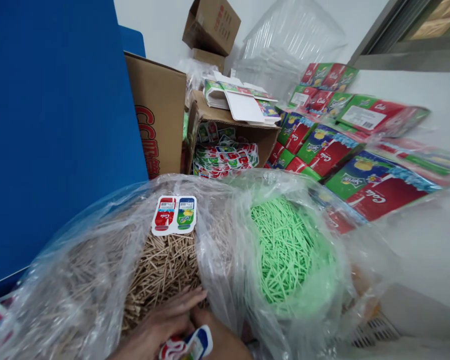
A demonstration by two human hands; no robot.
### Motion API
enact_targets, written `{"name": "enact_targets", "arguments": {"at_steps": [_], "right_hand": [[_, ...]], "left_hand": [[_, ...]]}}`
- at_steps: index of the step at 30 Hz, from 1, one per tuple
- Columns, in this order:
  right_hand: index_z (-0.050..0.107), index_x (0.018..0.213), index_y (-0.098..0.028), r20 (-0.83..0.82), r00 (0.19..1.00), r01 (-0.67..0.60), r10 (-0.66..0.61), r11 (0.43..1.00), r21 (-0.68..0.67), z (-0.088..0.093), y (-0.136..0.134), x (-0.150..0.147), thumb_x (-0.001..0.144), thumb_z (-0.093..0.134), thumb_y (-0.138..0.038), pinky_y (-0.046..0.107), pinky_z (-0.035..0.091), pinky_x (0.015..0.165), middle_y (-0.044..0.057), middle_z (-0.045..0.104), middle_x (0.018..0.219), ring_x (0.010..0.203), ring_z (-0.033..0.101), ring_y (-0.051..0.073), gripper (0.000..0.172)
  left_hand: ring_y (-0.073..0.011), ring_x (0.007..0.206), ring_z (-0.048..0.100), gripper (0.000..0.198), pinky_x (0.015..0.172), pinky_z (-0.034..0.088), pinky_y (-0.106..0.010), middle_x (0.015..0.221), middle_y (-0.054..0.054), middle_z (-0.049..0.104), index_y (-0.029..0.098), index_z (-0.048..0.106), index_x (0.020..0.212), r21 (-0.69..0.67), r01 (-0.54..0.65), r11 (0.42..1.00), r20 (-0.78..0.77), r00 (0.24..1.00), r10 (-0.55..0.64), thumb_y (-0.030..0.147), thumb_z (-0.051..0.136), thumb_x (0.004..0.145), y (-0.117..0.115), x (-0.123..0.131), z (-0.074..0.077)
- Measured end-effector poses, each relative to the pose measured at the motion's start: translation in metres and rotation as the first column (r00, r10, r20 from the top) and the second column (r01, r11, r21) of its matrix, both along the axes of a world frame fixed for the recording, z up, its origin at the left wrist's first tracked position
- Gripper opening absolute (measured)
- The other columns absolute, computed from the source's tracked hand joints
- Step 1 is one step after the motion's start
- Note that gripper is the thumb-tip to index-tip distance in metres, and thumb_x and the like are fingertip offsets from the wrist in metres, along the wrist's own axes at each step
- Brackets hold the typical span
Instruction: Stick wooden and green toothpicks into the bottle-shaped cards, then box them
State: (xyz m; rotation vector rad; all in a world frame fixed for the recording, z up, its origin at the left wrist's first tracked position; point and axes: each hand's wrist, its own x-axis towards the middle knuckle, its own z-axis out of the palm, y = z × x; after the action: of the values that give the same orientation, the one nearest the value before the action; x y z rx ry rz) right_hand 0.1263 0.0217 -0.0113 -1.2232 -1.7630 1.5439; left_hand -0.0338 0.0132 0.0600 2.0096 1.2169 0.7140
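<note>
My left hand (167,320) reaches over a clear plastic bag (217,235) of thin brown sticks (168,265), its upper fingers stretched across my right hand (221,337). Several bottle-shaped printed cards (200,342), red, blue and green, stick out below the left palm and seem gripped by that hand. They overlap the right hand at the frame's bottom. The right fingers are hidden under the left hand, against the brown sticks. Above the hands, a double card (174,215) printed with Cola and Sprite bottles lies on the sticks.
A bag of green sticks (285,250) stands to the right. Behind are an open carton (232,112) full of printed cards and another brown carton (161,115). Printed Cola boxes (382,185) are stacked at right. A blue panel (56,110) borders the left.
</note>
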Motion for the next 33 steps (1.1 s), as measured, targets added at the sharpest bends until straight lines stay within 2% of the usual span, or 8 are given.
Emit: {"name": "enact_targets", "arguments": {"at_steps": [3,5,8,11,13,16,24,33], "right_hand": [[0.064,0.1,-0.027,0.051,0.991,-0.123,0.122,0.992,0.005,0.007,0.008,0.0,0.078,0.061,-0.035,0.029,0.046,0.074,0.005,0.067,0.103,0.095,0.062,0.025,0.023],[0.062,0.097,-0.026,-0.065,0.993,-0.097,0.099,0.994,0.041,0.01,0.013,0.001,0.085,0.051,-0.036,0.028,0.046,0.072,0.003,0.067,0.089,0.085,0.062,0.021,0.019],[0.057,0.086,-0.022,-0.245,0.969,0.025,-0.016,0.999,0.033,0.01,0.021,0.002,0.092,0.038,-0.041,0.026,0.044,0.067,0.0,0.057,0.071,0.069,0.054,0.015,0.028],[0.052,0.077,-0.02,-0.325,0.939,0.115,-0.108,0.993,0.002,0.008,0.026,0.003,0.091,0.038,-0.05,0.025,0.041,0.063,-0.003,0.047,0.064,0.06,0.046,0.012,0.036],[0.051,0.075,-0.021,-0.347,0.929,0.138,-0.127,0.99,0.008,0.006,0.026,0.002,0.09,0.039,-0.051,0.025,0.04,0.063,-0.003,0.045,0.063,0.059,0.044,0.012,0.036],[0.052,0.077,-0.021,-0.339,0.936,0.118,-0.099,0.992,0.035,-0.002,0.022,0.001,0.093,0.038,-0.047,0.025,0.04,0.063,-0.003,0.046,0.066,0.061,0.045,0.013,0.033],[0.055,0.097,-0.022,-0.226,0.971,0.101,-0.073,0.988,0.118,-0.023,0.004,0.004,0.095,0.036,-0.037,0.027,0.044,0.065,0.0,0.054,0.073,0.068,0.052,0.016,0.024],[0.056,0.095,-0.021,-0.166,0.983,0.108,-0.084,0.984,0.142,-0.018,0.002,0.006,0.095,0.035,-0.039,0.028,0.045,0.068,0.001,0.056,0.074,0.07,0.054,0.016,0.028]], "left_hand": [[-0.025,0.124,0.048,0.015,0.105,0.034,-0.043,0.129,-0.005,0.06,0.027,0.071,0.086,-0.102,0.027,0.994,-0.007,1.0,-0.028,0.022,0.058,0.081,0.002,-0.006,-0.003],[-0.0266,0.126,0.046,0.017,0.106,0.031,-0.046,0.129,-0.004,0.06,0.028,0.072,0.092,-0.146,0.022,0.989,0.038,0.999,-0.017,0.025,0.058,0.081,0.003,-0.016,-0.007],[-0.0279,0.109,0.061,0.022,0.093,0.048,-0.037,0.116,-0.006,0.069,0.025,0.073,0.094,-0.254,-0.24,0.937,0.214,0.931,0.297,0.035,0.062,0.078,0.001,-0.032,-0.015],[-0.0271,0.082,0.071,0.031,0.07,0.058,-0.028,0.089,-0.005,0.077,0.02,0.072,0.081,-0.526,-0.557,0.643,0.295,0.59,0.752,0.045,0.073,0.064,-0.008,-0.035,-0.024],[-0.0272,0.068,0.072,0.034,0.062,0.059,-0.029,0.07,-0.004,0.077,0.018,0.07,0.073,-0.696,-0.564,0.444,0.251,0.388,0.887,0.045,0.078,0.055,-0.014,-0.029,-0.028],[-0.0252,0.048,0.068,0.029,0.05,0.058,-0.03,0.048,0.0,0.07,0.018,0.066,0.061,-0.803,-0.505,0.316,0.196,0.278,0.94,0.041,0.081,0.051,-0.022,-0.013,-0.034],[-0.025,0.053,0.069,0.033,0.05,0.056,-0.028,0.053,-0.001,0.071,0.015,0.065,0.064,-0.826,-0.455,0.332,0.23,0.265,0.936,0.038,0.082,0.048,-0.024,-0.002,-0.055],[-0.0217,0.054,0.068,0.034,0.049,0.053,-0.025,0.053,0.004,0.069,0.018,0.06,0.067,-0.807,-0.445,0.388,0.302,0.254,0.919,0.04,0.081,0.051,-0.023,-0.001,-0.054]]}}
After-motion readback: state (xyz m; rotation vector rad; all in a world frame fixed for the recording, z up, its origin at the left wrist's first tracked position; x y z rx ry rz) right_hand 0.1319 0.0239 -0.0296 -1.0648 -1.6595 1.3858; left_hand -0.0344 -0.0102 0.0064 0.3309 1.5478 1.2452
